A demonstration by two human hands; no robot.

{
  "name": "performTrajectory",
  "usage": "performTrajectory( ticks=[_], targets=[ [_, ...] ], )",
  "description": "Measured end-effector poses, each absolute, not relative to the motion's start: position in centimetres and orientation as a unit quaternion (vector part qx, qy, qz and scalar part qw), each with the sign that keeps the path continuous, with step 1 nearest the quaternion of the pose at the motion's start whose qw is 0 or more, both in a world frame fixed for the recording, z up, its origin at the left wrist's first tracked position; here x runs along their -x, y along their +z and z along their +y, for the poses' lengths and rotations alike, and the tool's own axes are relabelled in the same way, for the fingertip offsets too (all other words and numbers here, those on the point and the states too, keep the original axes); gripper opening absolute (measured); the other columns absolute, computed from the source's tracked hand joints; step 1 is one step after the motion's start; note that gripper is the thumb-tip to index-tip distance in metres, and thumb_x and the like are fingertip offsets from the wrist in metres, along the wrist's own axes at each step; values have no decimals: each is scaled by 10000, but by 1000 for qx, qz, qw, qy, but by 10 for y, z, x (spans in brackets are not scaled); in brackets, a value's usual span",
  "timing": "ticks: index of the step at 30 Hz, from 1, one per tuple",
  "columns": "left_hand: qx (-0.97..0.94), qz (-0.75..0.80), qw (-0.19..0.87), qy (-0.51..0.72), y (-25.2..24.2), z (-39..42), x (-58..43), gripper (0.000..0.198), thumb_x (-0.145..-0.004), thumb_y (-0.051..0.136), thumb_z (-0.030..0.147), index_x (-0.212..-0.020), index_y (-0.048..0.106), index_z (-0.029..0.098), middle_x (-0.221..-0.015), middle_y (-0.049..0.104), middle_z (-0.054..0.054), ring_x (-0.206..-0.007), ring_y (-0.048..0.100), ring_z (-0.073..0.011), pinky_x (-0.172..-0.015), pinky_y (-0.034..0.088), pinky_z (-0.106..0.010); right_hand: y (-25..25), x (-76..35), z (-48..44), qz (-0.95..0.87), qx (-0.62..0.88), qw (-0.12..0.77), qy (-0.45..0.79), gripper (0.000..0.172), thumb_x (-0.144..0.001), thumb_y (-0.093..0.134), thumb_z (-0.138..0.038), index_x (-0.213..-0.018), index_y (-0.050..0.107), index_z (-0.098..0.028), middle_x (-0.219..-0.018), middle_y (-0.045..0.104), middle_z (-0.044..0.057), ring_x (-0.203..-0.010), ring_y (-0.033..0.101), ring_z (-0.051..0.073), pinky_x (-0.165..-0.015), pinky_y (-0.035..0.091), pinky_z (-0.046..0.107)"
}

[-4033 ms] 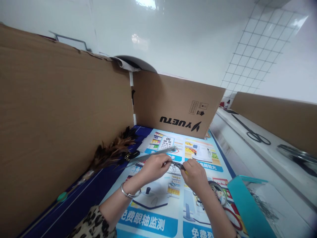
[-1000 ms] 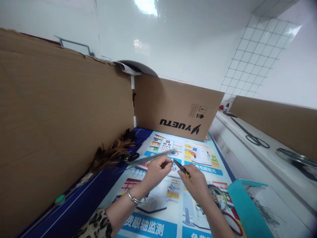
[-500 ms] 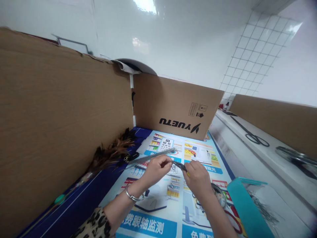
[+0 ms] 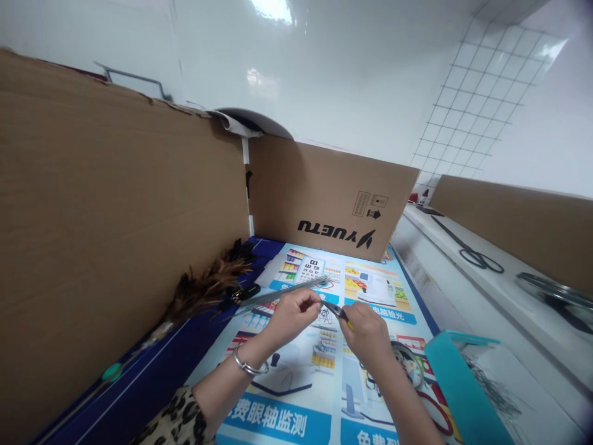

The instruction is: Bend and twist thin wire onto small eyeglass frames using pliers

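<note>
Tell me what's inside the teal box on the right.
Inside the teal box lies a loose tangle of thin metal wire pieces on a pale bottom. Its near wall and the frame edge hide the rest.

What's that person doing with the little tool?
A person is working with both hands above a colourful poster. The right hand holds small pliers. The left hand pinches a tiny piece at their tip, too small to make out. A metal ruler and a feather duster lie to the left, and a teal box sits at the right.
</note>
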State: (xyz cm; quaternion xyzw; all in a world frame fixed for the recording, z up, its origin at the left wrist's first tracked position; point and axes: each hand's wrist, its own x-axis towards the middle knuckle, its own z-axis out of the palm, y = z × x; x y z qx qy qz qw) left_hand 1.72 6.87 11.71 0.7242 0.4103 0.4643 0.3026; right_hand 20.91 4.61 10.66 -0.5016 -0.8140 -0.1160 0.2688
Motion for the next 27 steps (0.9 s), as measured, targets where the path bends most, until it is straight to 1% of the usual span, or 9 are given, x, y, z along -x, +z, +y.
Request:
performTrajectory(
  ticks=[3,6,8,10,13,17,20,23,27],
  targets=[
    [-722,408,319,459,120,69,-15,98,-740,482,156,-668,543,129,-583,474,19,-533,383,-86,-501,300,-183,109,-208,46,-816,513,266,-14,132,-837,473,-292,-788,554,-200,-751,565,15,-712,509,144,-618,345,230],
    [-720,407,345,444,121,71,-12,118,-752,486,186,-681,557,124,-585,473,17,-534,377,-87,-494,294,-181,115,-206,45,-818,512,245,96,222,-864,427,-339,-719,530,-205,-680,554,-20,-622,502,114,-555,332,208],
    [-717,406,366,433,120,72,-11,135,-760,484,205,-697,569,121,-583,470,16,-529,370,-86,-485,289,-180,120,-206,44,-818,506,235,142,282,-875,397,-366,-677,508,-199,-629,533,-33,-586,492,103,-528,322,201],
    [-714,402,385,425,119,73,-10,146,-768,476,213,-713,574,120,-577,456,19,-518,360,-84,-475,282,-178,123,-206,42,-818,503,229,159,303,-878,388,-378,-663,501,-196,-614,522,-37,-580,490,101,-520,321,198],
    [-715,396,397,417,118,74,-10,149,-774,469,213,-725,574,120,-561,434,26,-509,349,-81,-465,267,-176,125,-208,41,-820,511,224,126,265,-864,416,-373,-694,527,-204,-658,540,-26,-622,502,113,-549,340,207],
    [-724,387,403,404,119,75,-8,149,-772,471,205,-709,574,118,-573,458,12,-522,357,-87,-470,271,-180,121,-212,42,-819,526,229,29,164,-828,485,-354,-859,579,-224,-776,577,13,-755,524,160,-645,379,247],
    [-724,377,429,386,122,75,-5,152,-773,472,212,-725,579,117,-614,496,-6,-522,366,-86,-468,281,-181,117,-216,45,-825,510,238,-52,178,-808,522,-330,-926,584,-212,-825,581,45,-829,511,192,-733,381,292],
    [-711,370,478,359,123,75,-2,155,-775,475,231,-754,578,116,-653,523,-23,-500,363,-80,-443,280,-180,116,-219,47,-835,486,241,-96,168,-814,519,-305,-930,587,-204,-813,573,54,-822,498,194,-751,377,311],
    [-701,352,520,337,122,76,1,152,-767,493,246,-744,567,114,-644,524,-27,-480,360,-76,-427,277,-180,113,-222,52,-851,450,254,-90,155,-815,521,-286,-931,585,-206,-793,567,51,-788,493,183,-730,382,307]
  ],
)
